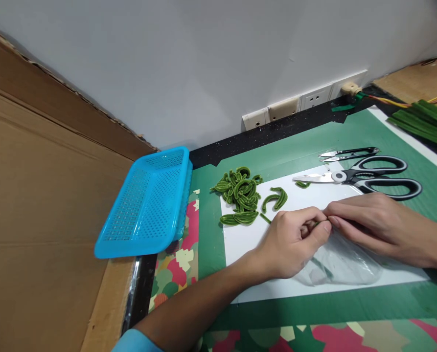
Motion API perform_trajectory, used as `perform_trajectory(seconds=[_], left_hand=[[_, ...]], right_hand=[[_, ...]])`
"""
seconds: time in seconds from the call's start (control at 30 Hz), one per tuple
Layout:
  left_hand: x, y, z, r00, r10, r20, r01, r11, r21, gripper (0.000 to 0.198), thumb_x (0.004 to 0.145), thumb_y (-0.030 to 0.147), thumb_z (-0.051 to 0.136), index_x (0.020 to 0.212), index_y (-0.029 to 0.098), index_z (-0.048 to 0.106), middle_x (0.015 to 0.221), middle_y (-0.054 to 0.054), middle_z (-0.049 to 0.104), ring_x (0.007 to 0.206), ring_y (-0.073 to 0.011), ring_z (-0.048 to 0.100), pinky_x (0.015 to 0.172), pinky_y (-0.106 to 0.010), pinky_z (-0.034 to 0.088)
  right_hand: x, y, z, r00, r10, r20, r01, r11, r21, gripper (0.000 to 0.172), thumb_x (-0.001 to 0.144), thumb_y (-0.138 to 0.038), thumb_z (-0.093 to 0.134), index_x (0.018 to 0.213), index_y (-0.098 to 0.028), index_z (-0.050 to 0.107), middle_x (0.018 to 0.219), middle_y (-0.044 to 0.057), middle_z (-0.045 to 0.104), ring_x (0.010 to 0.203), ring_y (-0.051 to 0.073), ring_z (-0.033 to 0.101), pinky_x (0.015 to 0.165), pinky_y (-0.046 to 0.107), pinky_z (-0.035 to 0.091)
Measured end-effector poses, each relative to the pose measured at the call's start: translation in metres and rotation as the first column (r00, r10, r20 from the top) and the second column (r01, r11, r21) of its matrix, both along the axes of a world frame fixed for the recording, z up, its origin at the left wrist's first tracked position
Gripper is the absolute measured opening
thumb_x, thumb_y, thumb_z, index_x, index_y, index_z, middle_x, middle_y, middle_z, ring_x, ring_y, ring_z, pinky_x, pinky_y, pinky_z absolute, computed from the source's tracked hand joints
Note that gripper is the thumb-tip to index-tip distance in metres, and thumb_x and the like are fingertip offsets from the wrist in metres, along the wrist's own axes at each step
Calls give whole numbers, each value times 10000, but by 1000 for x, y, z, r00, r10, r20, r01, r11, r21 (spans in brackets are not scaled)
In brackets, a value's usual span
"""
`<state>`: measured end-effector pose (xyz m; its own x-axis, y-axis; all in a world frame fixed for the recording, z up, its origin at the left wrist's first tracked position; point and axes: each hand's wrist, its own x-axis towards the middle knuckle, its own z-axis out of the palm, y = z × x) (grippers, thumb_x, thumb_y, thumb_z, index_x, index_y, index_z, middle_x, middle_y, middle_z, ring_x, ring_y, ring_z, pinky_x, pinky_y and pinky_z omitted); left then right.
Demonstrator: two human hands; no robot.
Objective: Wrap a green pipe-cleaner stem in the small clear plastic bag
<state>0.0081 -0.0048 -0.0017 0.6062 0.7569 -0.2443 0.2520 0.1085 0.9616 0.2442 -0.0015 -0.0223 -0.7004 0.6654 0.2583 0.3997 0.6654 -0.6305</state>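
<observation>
Holding the left hand [295, 242] and the right hand [376, 225] together at the fingertips, over a white sheet [245, 249] on the green-covered table [210, 234]. Pinching a thin green piece [318, 224], mostly hidden by fingers, between left thumb and curled forefinger; pressing right thumb and forefinger together at its end. Holding it just above a clear plastic bag [356, 264], with a green strip visible through the film. Working to the right of a heap of fuzzy green pieces [242, 190] at the sheet's far left corner, with a curved pair [279, 198] just beside it. Working nearer than black-and-grey scissors [338, 177], blades pointing left beside a small green curl [303, 185], and nearer than thread snips [345, 152] just beyond those. Facing a grey wall [203, 73], with a blue basket [145, 205] well to the left.
</observation>
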Motion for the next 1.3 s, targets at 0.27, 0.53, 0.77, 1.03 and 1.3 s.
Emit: perform_trajectory(seconds=[0.27, 0.53, 0.77, 1.03, 1.3], left_hand=[[0, 0, 0, 1000, -2, -3, 2, 1000, 1, 252, 1011, 412, 664, 909, 183, 633, 709, 54, 464, 644, -90, 361, 602, -274, 285], [0, 0, 1, 1000, -2, -2, 2, 1000, 2, 284, 1009, 447, 660, 911, 182, 634, 712, 51, 464, 641, -93, 363, 603, -271, 288], [0, 0, 1, 1000, -9, -15, 9, 1000, 10, 297, 1008, 458, 655, 911, 179, 642, 717, 45, 476, 644, -95, 366, 604, -271, 293], [0, 0, 1, 1000, -4, -8, 4, 1000, 8, 280, 1007, 441, 664, 905, 182, 634, 704, 50, 455, 648, -94, 359, 607, -263, 291], [0, 0, 1, 1000, -7, -16, 7, 1000, 15, 303, 1006, 467, 656, 907, 181, 641, 710, 47, 462, 647, -96, 355, 610, -264, 293]], right_hand=[[0, 0, 1, 1000, 2, -2, -2, 1000, -19, 243, 1107, -215, 471, 867, -210, 503, 702, -24, 540, 580, 114, 483, 587, 290, 298], [0, 0, 0, 1000, -3, -13, 3, 999, -53, 236, 1098, -225, 481, 863, -216, 496, 704, -14, 540, 581, 128, 478, 589, 302, 289], [0, 1, 3, 1000, -3, -9, 3, 999, -44, 245, 1097, -221, 478, 852, -216, 492, 698, -16, 540, 573, 125, 477, 584, 299, 292], [1, -1, 1, 1000, -5, -3, 5, 999, -53, 247, 1108, -231, 468, 862, -217, 481, 713, -14, 539, 589, 127, 472, 593, 305, 289], [1, 0, 1, 1000, 4, 0, -4, 998, -64, 246, 1111, -237, 460, 866, -220, 479, 714, -8, 535, 589, 134, 470, 589, 319, 291]])
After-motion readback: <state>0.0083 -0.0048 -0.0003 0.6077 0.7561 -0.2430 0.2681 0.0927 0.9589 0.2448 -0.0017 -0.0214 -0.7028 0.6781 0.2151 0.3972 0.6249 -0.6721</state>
